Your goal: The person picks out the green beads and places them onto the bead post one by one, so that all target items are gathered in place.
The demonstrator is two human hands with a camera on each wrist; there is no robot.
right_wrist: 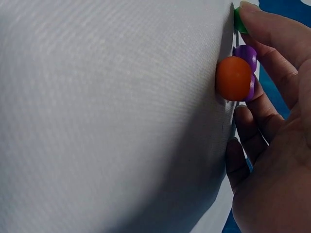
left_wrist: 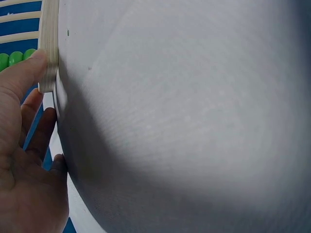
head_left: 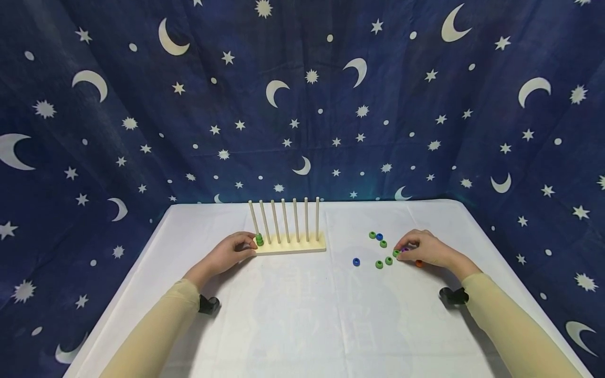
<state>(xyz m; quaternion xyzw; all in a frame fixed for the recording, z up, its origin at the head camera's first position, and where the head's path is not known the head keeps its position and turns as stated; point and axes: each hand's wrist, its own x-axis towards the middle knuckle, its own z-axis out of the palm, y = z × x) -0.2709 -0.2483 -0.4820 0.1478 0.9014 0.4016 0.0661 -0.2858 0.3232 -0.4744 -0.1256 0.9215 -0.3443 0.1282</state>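
My left hand [head_left: 229,253] holds the left end of a pale wooden peg stand [head_left: 293,248], the thumb on its front face in the left wrist view. Green beads [head_left: 259,240] are stacked on the leftmost of its several upright pegs; the other pegs are bare. Over to the right, my right hand [head_left: 425,248] pinches a green bead [right_wrist: 239,22] between thumb and index finger, at the tabletop. An orange bead [right_wrist: 233,78] and purple beads [right_wrist: 247,56] lie under that hand, partly hidden by it in the head view.
Loose green beads [head_left: 379,264] are scattered left of my right hand. One blue bead [head_left: 379,237] lies among them and another blue bead [head_left: 356,262] lies nearer the stand. A white cloth [head_left: 293,315] covers the table, with a dark blue star-patterned curtain [head_left: 302,105] behind.
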